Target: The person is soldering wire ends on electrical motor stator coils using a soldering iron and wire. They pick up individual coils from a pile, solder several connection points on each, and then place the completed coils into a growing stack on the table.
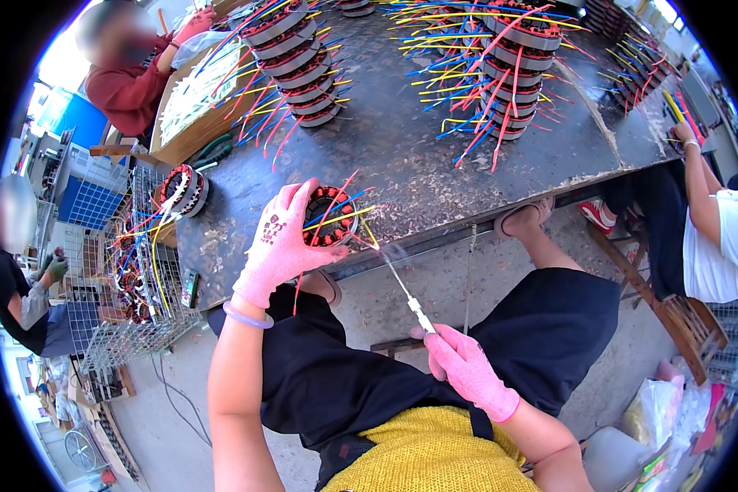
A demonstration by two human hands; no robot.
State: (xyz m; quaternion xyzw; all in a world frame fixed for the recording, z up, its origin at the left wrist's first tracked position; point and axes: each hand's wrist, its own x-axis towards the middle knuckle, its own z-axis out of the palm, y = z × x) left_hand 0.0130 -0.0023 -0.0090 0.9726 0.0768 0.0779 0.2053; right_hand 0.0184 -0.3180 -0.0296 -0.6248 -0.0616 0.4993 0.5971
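Note:
My left hand (280, 242), in a pink glove, grips a motor stator (346, 223) at the table's near edge. The stator is a ring with red windings and red, blue and yellow leads. My right hand (467, 365), also gloved in pink, is closed around a slender hand tool (418, 312) with a white handle and a thin metal shaft. The shaft points up and left toward the stator. Its far end meets or lies very close to the ends of a yellow and a red lead; a faint blur there hides whether they touch.
Stator stacks with coloured leads (299, 70) (517, 78) stand on the dark table (385, 148). One stator (184, 193) sits near the left corner, beside a wire basket (131, 287). A box of white strips (205, 94) lies farther back. Co-workers are at left and right.

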